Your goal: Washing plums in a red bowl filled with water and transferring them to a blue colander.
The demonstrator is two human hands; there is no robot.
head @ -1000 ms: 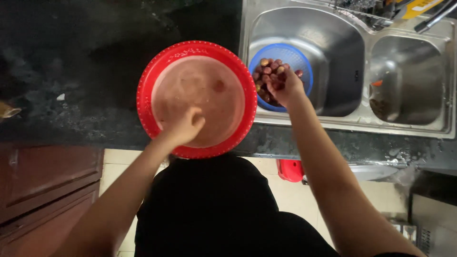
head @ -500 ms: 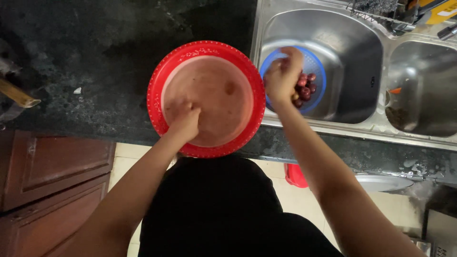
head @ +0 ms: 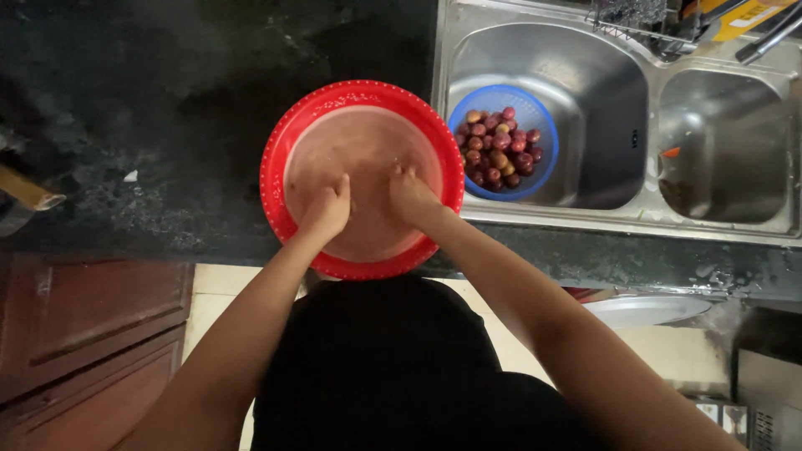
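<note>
The right hand [head: 411, 194] has left the blue basket [head: 468, 108] at 3 o'clock. Both hands now dip in the red bowl [head: 280, 159]. The left hand [head: 326, 209] looks curled; what either holds is hidden.

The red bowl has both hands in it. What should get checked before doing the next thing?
1. Both hands in the water: left hand and right hand are inside the red bowl. Ok.
2. Bowl fully on the black counter: its near rim reaches the counter edge. Not ok.
3. Anything in the grip of either hand: the cloudy pink water hides it. Cannot tell.
4. Blue strainer within reach: it sits in the left sink basin beside the bowl. Ok.
5. Fruits stay inside the strainer: none spilled. Ok.
</note>
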